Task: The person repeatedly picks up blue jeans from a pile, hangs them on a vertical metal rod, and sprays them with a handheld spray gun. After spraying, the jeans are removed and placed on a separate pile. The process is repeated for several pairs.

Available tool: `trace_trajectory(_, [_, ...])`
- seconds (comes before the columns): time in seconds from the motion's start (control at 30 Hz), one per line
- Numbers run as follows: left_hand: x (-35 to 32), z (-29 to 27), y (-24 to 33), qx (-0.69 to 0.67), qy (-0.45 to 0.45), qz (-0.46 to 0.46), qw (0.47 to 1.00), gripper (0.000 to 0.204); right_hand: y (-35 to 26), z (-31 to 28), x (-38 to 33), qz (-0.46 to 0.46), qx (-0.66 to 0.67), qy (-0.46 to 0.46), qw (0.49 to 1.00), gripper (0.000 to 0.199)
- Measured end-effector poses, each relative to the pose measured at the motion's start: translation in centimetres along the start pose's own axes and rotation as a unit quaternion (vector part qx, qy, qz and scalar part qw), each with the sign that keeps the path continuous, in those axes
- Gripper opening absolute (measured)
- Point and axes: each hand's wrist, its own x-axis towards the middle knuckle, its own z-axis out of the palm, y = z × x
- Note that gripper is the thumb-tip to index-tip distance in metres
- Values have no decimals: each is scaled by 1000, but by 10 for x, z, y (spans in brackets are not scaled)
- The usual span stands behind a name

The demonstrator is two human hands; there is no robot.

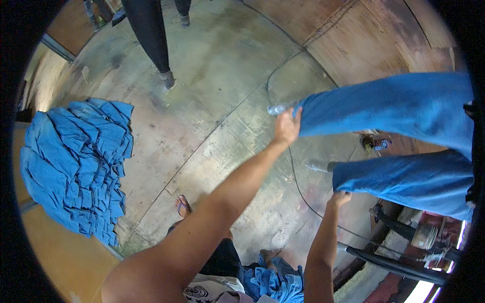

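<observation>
The floor (212, 91) of worn boards fills most of the view. At far left, a large stack of folded blue cloth pieces (76, 161) lies on the yellow-brown bench (60, 257).

The blue garment (404, 141) occupies the right side. It has two legs, one above the other in the picture. Each leg's long axis runs roughly level, from the right edge toward the centre, with the hem ends pointing left. It hangs in the air above the floor, well apart from the stack.

Your left hand (287, 127) is closed on the hem of the upper leg; the grip is clamped on the cloth edge. Your right hand (339, 198) meets the hem of the lower leg; its fingers are curled at the edge, but whether the grip is fully closed cannot be told.

A thin dark cable (298, 187) crosses the floor beneath your hands. Another person's legs (151, 35) stand at top left.
</observation>
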Motion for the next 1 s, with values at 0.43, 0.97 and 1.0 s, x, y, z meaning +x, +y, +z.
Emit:
trace_trajectory(0.43, [-216,-199,-381,269,-88,-188,940,38,112,11,-460,102,-322,-450,827,45])
trace_trajectory(0.97, [-488,-682,-497,429,-167,-616,639,55,130,128,-393,372,-409,-648,524,62])
trace_trajectory(1.0, [-468,-646,-479,356,-153,-556,735,60,117,119,-349,363,-457,-622,523,63])
